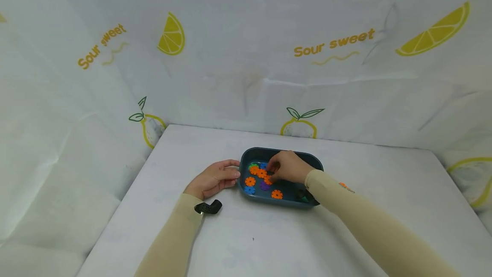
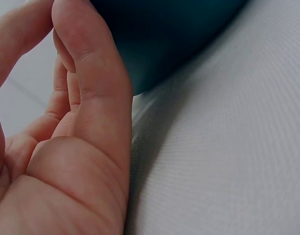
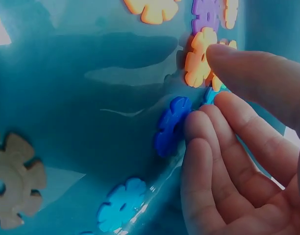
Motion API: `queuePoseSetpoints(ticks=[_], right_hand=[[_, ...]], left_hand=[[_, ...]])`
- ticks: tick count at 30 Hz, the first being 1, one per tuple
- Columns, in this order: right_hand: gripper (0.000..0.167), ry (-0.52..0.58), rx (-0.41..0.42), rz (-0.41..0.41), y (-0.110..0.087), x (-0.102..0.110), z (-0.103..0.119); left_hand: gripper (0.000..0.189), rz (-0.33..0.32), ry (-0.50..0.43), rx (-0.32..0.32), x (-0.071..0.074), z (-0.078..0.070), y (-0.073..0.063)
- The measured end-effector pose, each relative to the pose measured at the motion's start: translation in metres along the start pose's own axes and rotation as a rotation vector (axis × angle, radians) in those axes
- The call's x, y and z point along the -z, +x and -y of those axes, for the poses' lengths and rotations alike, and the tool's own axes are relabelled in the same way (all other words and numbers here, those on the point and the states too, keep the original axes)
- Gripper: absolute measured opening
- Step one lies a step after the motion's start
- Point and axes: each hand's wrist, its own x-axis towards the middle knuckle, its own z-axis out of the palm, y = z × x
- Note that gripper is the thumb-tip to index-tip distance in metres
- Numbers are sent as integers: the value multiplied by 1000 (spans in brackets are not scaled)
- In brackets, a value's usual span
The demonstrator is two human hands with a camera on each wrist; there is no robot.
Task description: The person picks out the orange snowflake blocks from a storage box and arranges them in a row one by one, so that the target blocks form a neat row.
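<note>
Orange notched plastic discs (image 1: 277,194) are lying inside a dark teal oblong tray (image 1: 276,202), which is sitting just below and right of the middle of the head frame. Among them, toward the tray's left end, a green disc (image 1: 253,166), blue discs (image 1: 250,190) and a purple disc (image 1: 264,186) are showing, several of them overlapping. In the right wrist view, a greyish disc (image 3: 17,181) is filling the lower left edge.

Reaching over the tray's right side, the right hand (image 1: 289,166) is dipping its bent fingers among the pieces. Its thumb is touching an orange disc (image 3: 201,56) at the upper right of the right wrist frame, while its fingertips are resting beside a dark blue disc (image 3: 173,126); thumb and fingers are standing apart, and no firm grip is showing. At the tray's left end, the left hand (image 1: 217,178) is holding its fingers loosely extended, with the tips touching the tray's outer wall.

Beige sleeves (image 1: 171,236) are covering both arms, and a black wrist device (image 1: 209,207) is sitting at the left cuff. Beneath everything, a white counter (image 1: 238,243) is spreading across the lower frame. Behind, a white backdrop (image 1: 230,54) is displaying lemon drawings and "Sour sweet" lettering.
</note>
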Motion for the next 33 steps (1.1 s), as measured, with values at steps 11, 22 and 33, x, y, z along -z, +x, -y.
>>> queuePoseSetpoints(ticks=[11, 22, 33], right_hand=[[29, -79, -53, 30, 2, -7, 1], [27, -74, -11, 33, 6, -10, -3], [26, -1, -3, 47, 8, -5, -5]], left_hand=[[39, -12, -22, 16, 1, 3, 0], [42, -8, -23, 16, 0, 1, -1], [40, -2, -21, 12, 1, -1, -1]])
